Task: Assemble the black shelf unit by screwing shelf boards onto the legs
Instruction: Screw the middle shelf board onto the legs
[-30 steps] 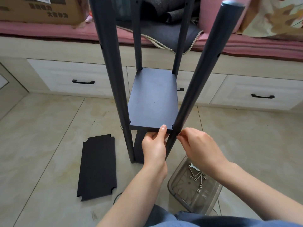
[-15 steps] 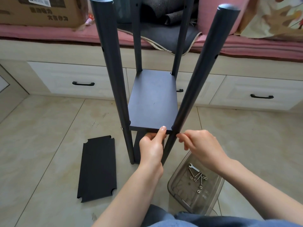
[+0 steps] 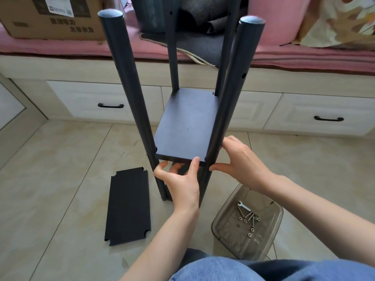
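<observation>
Black shelf unit of four round metal legs stands on the beige tiled floor, one flat black rectangular shelf board seated between the legs. Spare black notched board lies flat on floor, left of the unit. Clear plastic tray with small silver bolts and flat wrench sits right of it. Left hand pinches the board's near edge, thumb on top, fingers beneath. Right hand wraps loosely round the near right leg; grasping it. Likely step: align board notch to leg hole. Keep board level and steady before adding a bolt.
</observation>
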`<state>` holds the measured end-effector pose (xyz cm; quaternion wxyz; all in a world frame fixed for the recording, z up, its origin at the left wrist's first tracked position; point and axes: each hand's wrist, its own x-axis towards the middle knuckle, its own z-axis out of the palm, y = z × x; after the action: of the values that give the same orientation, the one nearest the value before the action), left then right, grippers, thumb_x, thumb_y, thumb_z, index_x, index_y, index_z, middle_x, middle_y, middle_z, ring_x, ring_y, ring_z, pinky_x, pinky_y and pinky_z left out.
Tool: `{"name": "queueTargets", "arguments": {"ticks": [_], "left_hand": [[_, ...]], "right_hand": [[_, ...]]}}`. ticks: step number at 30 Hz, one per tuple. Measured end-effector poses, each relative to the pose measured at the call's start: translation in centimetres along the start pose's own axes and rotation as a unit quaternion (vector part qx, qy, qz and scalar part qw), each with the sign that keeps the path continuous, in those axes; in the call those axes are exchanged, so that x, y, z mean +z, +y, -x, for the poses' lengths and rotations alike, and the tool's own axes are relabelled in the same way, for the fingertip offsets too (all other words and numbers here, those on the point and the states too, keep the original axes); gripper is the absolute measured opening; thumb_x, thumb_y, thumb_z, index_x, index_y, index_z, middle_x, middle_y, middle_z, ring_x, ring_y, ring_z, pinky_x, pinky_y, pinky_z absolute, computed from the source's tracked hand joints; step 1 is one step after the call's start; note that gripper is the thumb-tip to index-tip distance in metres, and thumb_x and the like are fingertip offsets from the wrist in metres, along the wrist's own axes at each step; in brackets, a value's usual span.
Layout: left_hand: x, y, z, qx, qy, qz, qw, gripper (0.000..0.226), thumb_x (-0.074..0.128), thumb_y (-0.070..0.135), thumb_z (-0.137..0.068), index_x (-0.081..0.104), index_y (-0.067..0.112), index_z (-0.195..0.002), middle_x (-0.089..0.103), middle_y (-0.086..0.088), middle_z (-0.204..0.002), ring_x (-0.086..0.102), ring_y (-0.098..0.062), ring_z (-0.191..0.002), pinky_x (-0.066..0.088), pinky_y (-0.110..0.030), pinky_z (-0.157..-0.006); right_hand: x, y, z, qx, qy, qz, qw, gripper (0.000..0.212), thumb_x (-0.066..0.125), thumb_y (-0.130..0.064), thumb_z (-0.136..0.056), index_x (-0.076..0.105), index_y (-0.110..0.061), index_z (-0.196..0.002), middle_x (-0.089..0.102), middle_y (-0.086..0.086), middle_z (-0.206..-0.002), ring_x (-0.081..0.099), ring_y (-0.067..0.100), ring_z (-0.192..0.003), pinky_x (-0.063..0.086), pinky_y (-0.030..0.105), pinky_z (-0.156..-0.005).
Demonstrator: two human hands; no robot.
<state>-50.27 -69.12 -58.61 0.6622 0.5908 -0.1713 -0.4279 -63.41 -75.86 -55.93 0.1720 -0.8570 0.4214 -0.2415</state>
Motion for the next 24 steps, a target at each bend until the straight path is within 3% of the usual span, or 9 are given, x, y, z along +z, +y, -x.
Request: {"name": "queueTargets", "arguments": {"ticks": [3, 7, 11, 14, 16, 17, 19, 21, 24], "left_hand": [[-0.6, 0.2, 0.4, 0.069, -0.024, -0.028, 0.997, 0.061, 0.074, 0.008, -0.090, 0.033, 0.036, -0.126, 0.056, 0.006, -0.119, 0.064, 0.012, -0.092, 0.054, -0.012, -0.078], [-2.0, -0.3, 0.1, 0.106, -0.084, -0.139, 0.981, 0.038, 0.063, 0.005, -0.097, 0.065, 0.035, -0.120, 0.066, 0.008, -0.120, 0.064, 0.005, -0.106, 0.055, -0.030, -0.099], [-3.6, -1.2, 0.1, 0.141, -0.180, -0.232, 0.946, 0.070, 0.063, -0.004, -0.091, 0.046, 0.043, -0.141, 0.071, 0.003, -0.118, 0.066, -0.004, -0.112, 0.050, -0.026, -0.103], [-4.0, -1.1, 0.0, 0.144, -0.171, -0.224, 0.949, 0.069, 0.080, 0.007, -0.084, 0.052, 0.033, -0.142, 0.075, 0.007, -0.104, 0.070, -0.005, -0.104, 0.052, -0.023, -0.096], [-4.0, -0.4, -0.5, 0.119, -0.171, -0.178, 0.962, 0.059, 0.083, 0.006, -0.080, 0.062, 0.026, -0.131, 0.077, 0.001, -0.095, 0.073, -0.010, -0.096, 0.057, -0.025, -0.090], [-4.1, 0.0, -1.0, 0.106, -0.176, -0.159, 0.966, 0.055, 0.084, 0.004, -0.077, 0.067, 0.021, -0.126, 0.078, -0.002, -0.093, 0.075, -0.014, -0.092, 0.059, -0.027, -0.088], [-4.4, 0.8, -2.2, 0.093, -0.195, -0.154, 0.964, 0.050, 0.087, 0.002, -0.071, 0.072, 0.017, -0.117, 0.078, -0.005, -0.089, 0.076, -0.020, -0.088, 0.061, -0.031, -0.086], [-4.8, 1.6, -3.3, 0.091, -0.221, -0.183, 0.954, 0.048, 0.088, 0.005, -0.067, 0.073, 0.017, -0.111, 0.079, -0.006, -0.089, 0.077, -0.022, -0.087, 0.061, -0.035, -0.086], [-5.1, 2.6, -4.1, 0.098, -0.244, -0.219, 0.940, 0.046, 0.088, 0.002, -0.069, 0.073, 0.017, -0.110, 0.079, -0.006, -0.088, 0.077, -0.022, -0.085, 0.062, -0.034, -0.085]], "right_hand": [[0.4, -0.5, 0.1, -0.001, 0.009, 0.012, 1.000, 0.057, 0.083, -0.023, -0.076, 0.056, -0.014, -0.126, 0.063, -0.007, -0.104, 0.049, 0.012, -0.097, 0.038, 0.024, -0.079], [0.8, -0.8, 0.1, -0.020, 0.027, 0.054, 0.998, 0.049, 0.084, -0.026, -0.074, 0.058, -0.006, -0.111, 0.066, 0.006, -0.098, 0.059, 0.027, -0.095, 0.047, 0.034, -0.083], [1.5, -0.9, 0.2, -0.073, 0.076, 0.125, 0.986, 0.056, 0.089, -0.030, -0.065, 0.056, -0.007, -0.104, 0.068, 0.006, -0.092, 0.062, 0.021, -0.093, 0.047, 0.043, -0.102], [2.1, -1.6, 0.3, -0.063, 0.083, 0.136, 0.985, 0.054, 0.089, -0.031, -0.065, 0.058, -0.005, -0.101, 0.066, 0.003, -0.079, 0.069, 0.024, -0.079, 0.049, 0.043, -0.102], [2.3, -2.1, 0.4, -0.058, 0.099, 0.143, 0.983, 0.054, 0.091, -0.031, -0.061, 0.058, -0.007, -0.095, 0.064, 0.000, -0.071, 0.068, 0.023, -0.069, 0.053, 0.038, -0.091], [2.4, -2.4, 0.4, -0.055, 0.112, 0.141, 0.982, 0.053, 0.092, -0.031, -0.058, 0.058, -0.008, -0.092, 0.063, -0.001, -0.068, 0.067, 0.023, -0.064, 0.054, 0.032, -0.078], [2.6, -2.8, 0.6, -0.040, 0.137, 0.128, 0.981, 0.052, 0.092, -0.031, -0.057, 0.056, -0.009, -0.088, 0.062, 0.000, -0.065, 0.062, 0.026, -0.051, 0.041, 0.027, -0.049], [2.8, -3.1, 0.5, -0.034, 0.160, 0.131, 0.978, 0.052, 0.092, -0.033, -0.059, 0.056, -0.008, -0.087, 0.062, 0.001, -0.064, 0.056, 0.028, -0.040, 0.033, 0.025, -0.039], [3.4, -3.5, 0.1, -0.042, 0.178, 0.156, 0.971, 0.054, 0.093, -0.036, -0.056, 0.057, -0.008, -0.085, 0.058, 0.000, -0.059, 0.048, 0.024, -0.032, 0.025, 0.022, -0.037]]}}
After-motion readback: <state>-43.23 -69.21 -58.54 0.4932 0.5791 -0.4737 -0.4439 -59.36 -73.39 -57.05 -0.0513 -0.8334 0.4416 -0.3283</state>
